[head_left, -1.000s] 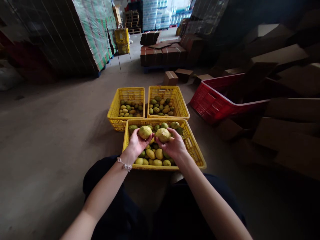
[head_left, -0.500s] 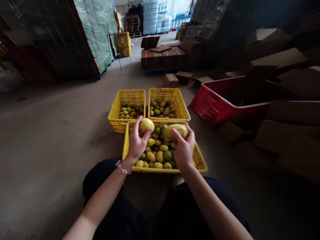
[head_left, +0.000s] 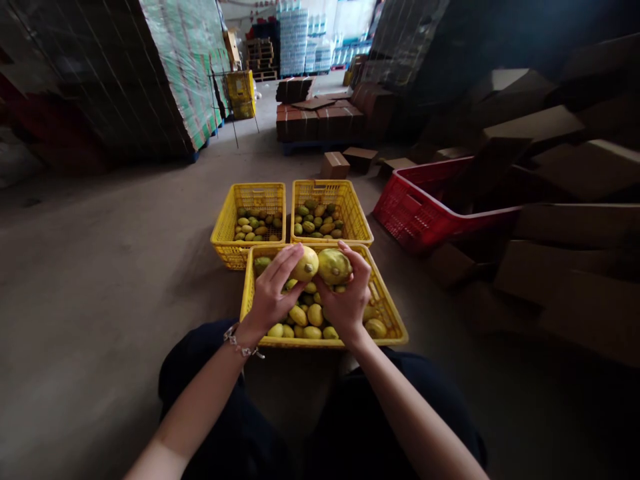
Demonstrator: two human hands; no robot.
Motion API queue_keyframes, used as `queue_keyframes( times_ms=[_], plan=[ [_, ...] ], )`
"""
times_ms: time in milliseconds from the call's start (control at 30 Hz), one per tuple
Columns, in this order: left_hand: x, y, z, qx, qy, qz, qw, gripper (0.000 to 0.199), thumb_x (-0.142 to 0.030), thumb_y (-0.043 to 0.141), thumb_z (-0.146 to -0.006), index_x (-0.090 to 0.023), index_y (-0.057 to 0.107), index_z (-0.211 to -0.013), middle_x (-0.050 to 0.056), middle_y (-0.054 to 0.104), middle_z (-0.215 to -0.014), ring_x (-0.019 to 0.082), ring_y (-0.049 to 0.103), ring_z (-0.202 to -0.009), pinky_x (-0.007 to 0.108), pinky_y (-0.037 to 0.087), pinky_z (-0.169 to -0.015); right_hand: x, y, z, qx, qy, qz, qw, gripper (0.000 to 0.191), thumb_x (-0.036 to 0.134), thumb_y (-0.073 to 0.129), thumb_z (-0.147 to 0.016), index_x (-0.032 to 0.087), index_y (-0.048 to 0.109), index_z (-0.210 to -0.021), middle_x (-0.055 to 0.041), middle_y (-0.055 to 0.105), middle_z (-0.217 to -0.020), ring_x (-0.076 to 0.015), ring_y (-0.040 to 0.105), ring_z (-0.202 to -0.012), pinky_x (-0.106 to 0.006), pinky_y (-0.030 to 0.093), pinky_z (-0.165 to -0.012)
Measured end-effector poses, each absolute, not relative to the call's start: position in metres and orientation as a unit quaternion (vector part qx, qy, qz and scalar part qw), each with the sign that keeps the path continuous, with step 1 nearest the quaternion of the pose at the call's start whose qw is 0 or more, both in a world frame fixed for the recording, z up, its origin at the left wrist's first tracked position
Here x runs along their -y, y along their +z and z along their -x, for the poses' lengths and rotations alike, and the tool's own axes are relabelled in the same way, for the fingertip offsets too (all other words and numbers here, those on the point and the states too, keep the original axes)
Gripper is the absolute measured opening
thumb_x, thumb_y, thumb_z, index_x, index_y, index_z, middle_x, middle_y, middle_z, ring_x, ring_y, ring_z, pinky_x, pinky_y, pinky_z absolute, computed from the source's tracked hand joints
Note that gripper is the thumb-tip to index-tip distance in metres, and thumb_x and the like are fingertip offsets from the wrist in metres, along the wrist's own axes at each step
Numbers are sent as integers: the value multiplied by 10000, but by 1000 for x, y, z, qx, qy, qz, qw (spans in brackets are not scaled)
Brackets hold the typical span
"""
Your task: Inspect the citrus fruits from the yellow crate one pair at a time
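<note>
Our left grip [head_left: 273, 293] pinches one yellow fruit [head_left: 304, 265], our right grip [head_left: 350, 301] one greenish fruit [head_left: 334, 268], both partly hiding the near yellow crate [head_left: 325, 343] below. Beyond them stand two far yellow crates [head_left: 358, 217]; to their right, one red crate [head_left: 413, 213].

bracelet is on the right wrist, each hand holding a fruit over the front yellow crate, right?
No: the head view shows the bracelet on the left wrist. The left hand and right hand each hold a fruit over the front yellow crate.
</note>
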State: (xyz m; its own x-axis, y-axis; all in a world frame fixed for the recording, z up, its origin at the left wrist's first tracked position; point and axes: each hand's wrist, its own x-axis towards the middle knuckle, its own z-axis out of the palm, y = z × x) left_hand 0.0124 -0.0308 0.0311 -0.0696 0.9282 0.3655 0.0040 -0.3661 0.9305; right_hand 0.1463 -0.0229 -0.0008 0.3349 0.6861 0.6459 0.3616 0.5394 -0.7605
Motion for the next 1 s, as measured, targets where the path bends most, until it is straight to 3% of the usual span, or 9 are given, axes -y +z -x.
queue_keyframes(
  times_ms=[500,700,1000],
  plan=[
    [30,41,-16,-419,593,-519,451,492,-14,747,-611,-259,703,-1036,49,633,-1237,251,463,-1299,406,317,-1136,19,-3,-147,569,123,444,681,581,118,684,-647,263,441,-1154,-84,572,-1239,-249,551,-1175,-474,411,-1027],
    [26,43,-15,-424,603,-465,490,528,36,774,-539,-238,713,-986,44,657,-1191,227,499,-1267,311,377,-1093,19,-2,-147,563,148,453,675,568,116,685,-638,254,453,-1137,-86,582,-1220,-247,556,-1173,-448,427,-1017],
    [19,29,-7,-417,562,-565,436,442,-98,776,-622,-268,707,-1024,25,655,-1170,210,559,-1169,344,345,-1100,18,-8,-147,573,155,472,652,571,140,703,-643,248,444,-1140,-93,586,-1198,-241,573,-1145,-431,449,-991]
  ],
)
